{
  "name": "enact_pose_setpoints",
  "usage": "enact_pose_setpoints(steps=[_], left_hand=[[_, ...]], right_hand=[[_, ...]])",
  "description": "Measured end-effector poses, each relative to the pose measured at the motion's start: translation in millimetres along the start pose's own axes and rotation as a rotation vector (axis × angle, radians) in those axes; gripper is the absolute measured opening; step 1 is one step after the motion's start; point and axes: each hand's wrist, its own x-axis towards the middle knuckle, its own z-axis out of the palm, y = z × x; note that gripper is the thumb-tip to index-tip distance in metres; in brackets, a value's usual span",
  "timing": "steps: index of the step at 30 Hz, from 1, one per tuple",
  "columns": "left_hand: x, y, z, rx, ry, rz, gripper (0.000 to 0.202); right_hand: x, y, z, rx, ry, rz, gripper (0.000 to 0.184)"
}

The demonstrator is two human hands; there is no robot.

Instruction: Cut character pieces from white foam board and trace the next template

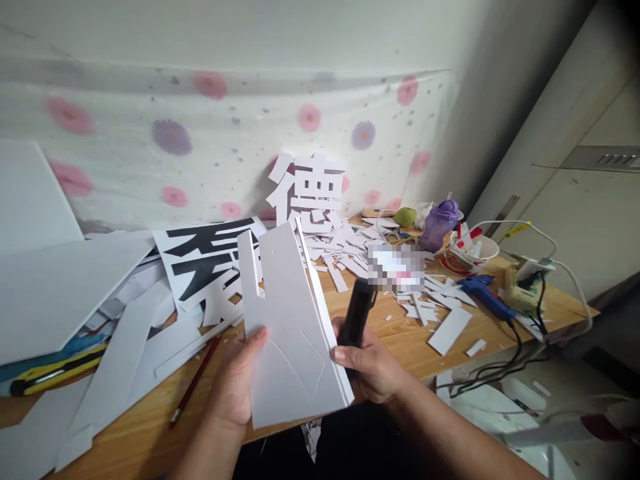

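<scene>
The floral sheet (240, 143) on the wall is the largest thing here, with the wooden tabletop (407, 350) below it. At the left edge lie large white panels (35, 200), plain as far as they show, so they seem to be stock not yet worked.

The board (295, 300) is held up over the near edge of the tabletop, between both hands. It looks partway along: a long notch is open near its upper left, while lower down, faint crossing lines mark its face and the material inside them is in place. That part appears left to cut out. A narrow strip runs along its right edge; whether it is loose or attached I cannot tell.

A printed sheet (200, 283) with heavy black strokes lies left of the board. Against the wall stands a white character (320, 167), apparently finished or close to it.

The left hand (237, 373) has its fingers clamped on the board's left edge, thumb on the face. The right hand (373, 363) has its fingers closed round a black handle (356, 313), its thumb pressing the strip; no blade is visible.

Smaller still are the blue glue gun (487, 298), the red pencil (195, 383) and many scraps (345, 240), suggesting plenty of cutting is done.
</scene>
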Motion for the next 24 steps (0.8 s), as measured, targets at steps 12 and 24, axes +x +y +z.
enact_pose_setpoints(steps=[12,24], left_hand=[[-2,-3,-8.5,-0.089,-0.005,-0.076,0.062],[4,-11,1.6,-0.147,0.053,-0.018,0.051]], right_hand=[[21,-12,5,-0.149,-0.057,-0.025,0.047],[26,-14,8,-0.238,0.149,-0.191,0.048]])
